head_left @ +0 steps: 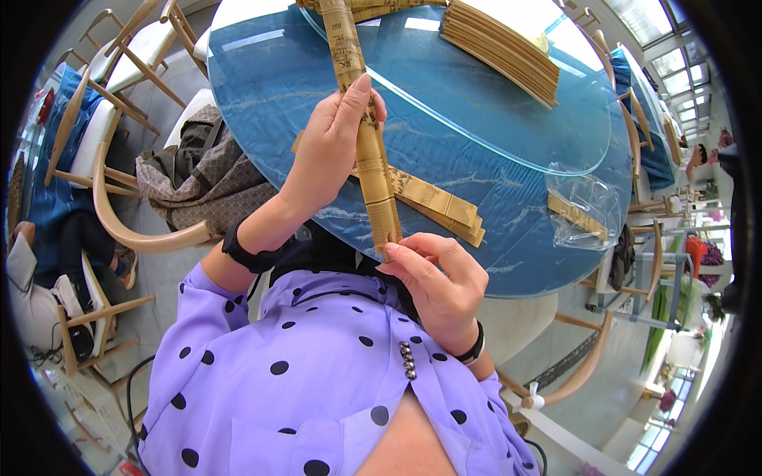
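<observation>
Starting at our left, we see a grey-brown garment [208,170] slumped over a wooden chair [135,230], its lower part hidden by the blue round table [508,238]. Our left hand [329,147] wraps its fingers around a long bundle of bamboo slips [365,127] held above the table, the bundle's far end cut off at the frame's top. Our right hand [436,278] pinches its near end, and further right a clear plastic bag [587,210] blurs its contents.

left hand [329,147] and right hand [436,278] gripping long bamboo strip [367,135], blue round table [492,230], flat strips [432,202] beneath
</observation>
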`<state>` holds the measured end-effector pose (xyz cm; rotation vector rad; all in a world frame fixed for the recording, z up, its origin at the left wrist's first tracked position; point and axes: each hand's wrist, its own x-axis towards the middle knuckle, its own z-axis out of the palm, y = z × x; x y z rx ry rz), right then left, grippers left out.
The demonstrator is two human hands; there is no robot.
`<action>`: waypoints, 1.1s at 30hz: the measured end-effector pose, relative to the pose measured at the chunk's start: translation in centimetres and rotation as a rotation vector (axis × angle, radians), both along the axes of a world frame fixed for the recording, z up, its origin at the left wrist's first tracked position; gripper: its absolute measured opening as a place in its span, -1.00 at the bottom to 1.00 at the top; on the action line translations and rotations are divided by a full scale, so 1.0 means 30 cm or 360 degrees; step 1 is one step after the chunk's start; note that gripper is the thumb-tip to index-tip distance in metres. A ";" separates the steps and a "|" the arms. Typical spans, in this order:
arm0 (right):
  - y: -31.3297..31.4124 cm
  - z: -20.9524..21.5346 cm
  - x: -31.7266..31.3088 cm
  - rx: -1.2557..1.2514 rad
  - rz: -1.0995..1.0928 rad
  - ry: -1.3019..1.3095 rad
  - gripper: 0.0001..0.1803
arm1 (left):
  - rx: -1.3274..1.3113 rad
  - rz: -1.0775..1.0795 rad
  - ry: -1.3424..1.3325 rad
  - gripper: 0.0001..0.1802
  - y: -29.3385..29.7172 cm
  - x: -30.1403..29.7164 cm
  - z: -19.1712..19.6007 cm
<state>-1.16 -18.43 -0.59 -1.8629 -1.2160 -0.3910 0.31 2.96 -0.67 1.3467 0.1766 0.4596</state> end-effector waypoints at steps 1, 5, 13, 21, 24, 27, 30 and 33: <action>-0.002 -0.005 0.005 0.0004 0.0013 -0.0042 -0.61 | -0.0028 -0.0028 0.0020 -0.48 0.001 -0.002 0.002; -0.004 0.004 0.000 0.0014 0.0019 -0.0131 -0.63 | -0.0042 -0.0073 -0.0009 -0.50 -0.014 -0.006 0.003; -0.018 0.016 -0.024 -0.0082 -0.0036 -0.0094 -0.73 | 0.0009 -0.0220 -0.0009 -0.52 -0.065 -0.020 -0.017; 0.003 0.005 -0.020 -0.0044 -0.0158 0.0022 -0.60 | -0.0117 -0.0187 0.0016 -0.52 -0.056 -0.005 -0.028; 0.012 0.016 0.000 0.0033 -0.0001 0.0227 -0.47 | -0.0237 -0.0187 -0.0002 -0.52 -0.064 0.006 -0.023; 0.011 0.011 0.000 -0.0023 0.0012 0.0241 -0.43 | -0.0226 -0.0224 -0.0049 -0.53 -0.055 0.004 -0.030; 0.019 0.004 -0.004 -0.0069 0.0106 0.0289 -0.44 | -0.0293 -0.0262 0.0004 -0.53 -0.059 0.002 -0.026; 0.018 0.001 -0.015 -0.0024 0.0081 0.0219 -0.46 | -0.0290 -0.0238 0.0032 -0.53 -0.073 -0.001 -0.010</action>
